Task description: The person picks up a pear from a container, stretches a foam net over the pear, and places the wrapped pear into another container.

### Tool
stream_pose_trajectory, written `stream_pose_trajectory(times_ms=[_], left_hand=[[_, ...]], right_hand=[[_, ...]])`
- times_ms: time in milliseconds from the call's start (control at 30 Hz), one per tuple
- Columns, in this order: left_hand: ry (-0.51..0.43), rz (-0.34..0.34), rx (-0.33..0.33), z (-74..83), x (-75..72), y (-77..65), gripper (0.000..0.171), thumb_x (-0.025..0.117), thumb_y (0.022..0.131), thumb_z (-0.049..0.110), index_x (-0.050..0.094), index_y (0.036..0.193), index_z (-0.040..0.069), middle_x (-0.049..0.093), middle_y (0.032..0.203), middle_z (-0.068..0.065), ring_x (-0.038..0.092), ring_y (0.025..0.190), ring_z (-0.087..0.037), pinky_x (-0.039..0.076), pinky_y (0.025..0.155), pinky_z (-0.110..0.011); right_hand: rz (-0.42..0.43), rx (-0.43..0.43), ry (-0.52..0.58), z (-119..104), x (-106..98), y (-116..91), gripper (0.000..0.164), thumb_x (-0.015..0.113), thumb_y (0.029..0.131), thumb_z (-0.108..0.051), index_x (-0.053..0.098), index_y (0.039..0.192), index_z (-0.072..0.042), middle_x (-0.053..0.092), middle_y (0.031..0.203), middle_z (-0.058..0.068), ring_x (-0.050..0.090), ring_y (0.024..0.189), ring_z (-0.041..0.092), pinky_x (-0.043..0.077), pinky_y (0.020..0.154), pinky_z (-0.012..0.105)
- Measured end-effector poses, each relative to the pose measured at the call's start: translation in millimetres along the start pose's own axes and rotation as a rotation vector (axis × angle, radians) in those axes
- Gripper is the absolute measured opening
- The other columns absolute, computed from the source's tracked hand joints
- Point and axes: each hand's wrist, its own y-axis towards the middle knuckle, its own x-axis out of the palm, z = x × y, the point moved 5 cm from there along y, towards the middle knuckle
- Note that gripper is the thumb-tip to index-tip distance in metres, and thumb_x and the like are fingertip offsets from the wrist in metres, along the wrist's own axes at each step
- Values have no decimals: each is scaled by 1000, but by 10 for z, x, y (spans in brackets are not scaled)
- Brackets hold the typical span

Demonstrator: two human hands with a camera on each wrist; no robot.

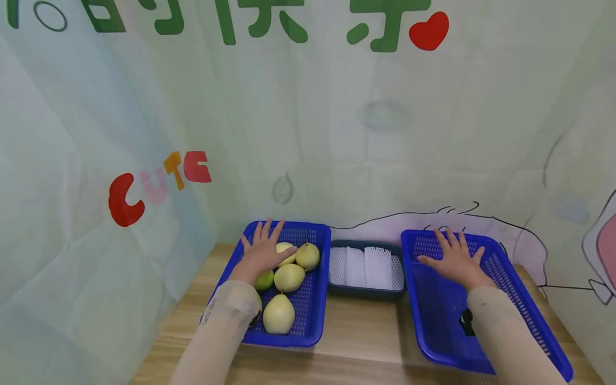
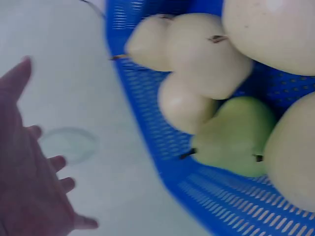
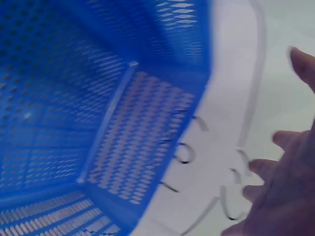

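Well to the left of the tray (image 1: pixel 366 292), coloured letters (image 1: pixel 124 214) stand out on the sheet (image 1: pixel 298 133), which hangs behind the tray as well. Between those letters and the tray sits the left basket (image 1: pixel 289 340), holding pears (image 1: pixel 279 316), most of them pale, and a green pear (image 1: pixel 263 280) on the side away from the tray. Over that same side reaches the left hand (image 1: pixel 260 258), fingers spread and straight, gripping nothing. From the head its thumb overlaps one pale pear, yet the left wrist view shows a gap between palm and fruit. Another pale pear, partly clear of the hand, lies closest to the tray.

The tray itself is dark and packed with white nets (image 1: pixel 356 267); bare table (image 1: pixel 361 321) shows in front of it. Just right of the tray is the right basket (image 1: pixel 433 305). Above its back part, the right hand (image 1: pixel 459 261) is likewise spread and holding nothing, with the pears across on the tray's other side.
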Motion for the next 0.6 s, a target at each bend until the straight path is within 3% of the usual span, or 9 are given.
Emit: stream_pose_trajectory(times_ms=[133, 233, 400, 600], left_hand=[[-38, 13, 63, 106, -108, -335, 80, 51, 88, 54, 14, 149, 18, 11, 151, -18, 3, 137, -40, 5, 101, -67], [-80, 26, 119, 199, -51, -615, 71, 57, 89, 43, 26, 146, 12, 25, 146, -21, 16, 135, -41, 15, 101, -65], [-200, -11, 167, 393, 270, -952, 61, 55, 90, 42, 40, 138, 8, 41, 138, -15, 33, 128, -37, 28, 99, -58], [-296, -31, 150, 616, 672, -1012, 63, 51, 90, 49, 42, 137, 8, 46, 136, -13, 39, 125, -35, 33, 99, -52]], right_hand=[[-13, -19, 30, -100, -53, -259, 96, 51, 83, -63, 9, 148, -6, 4, 148, 30, -6, 131, 52, -16, 89, 72], [-15, -27, 53, -184, 10, -469, 94, 52, 83, -61, 12, 148, -5, 8, 147, 30, -1, 131, 52, -10, 92, 73], [-26, -19, 86, -308, 284, -736, 94, 55, 81, -61, 21, 145, -2, 17, 145, 31, 9, 131, 52, 4, 93, 74], [-46, 21, 105, -375, 670, -828, 96, 53, 79, -66, 24, 144, -1, 20, 144, 30, 17, 129, 52, 14, 92, 73]])
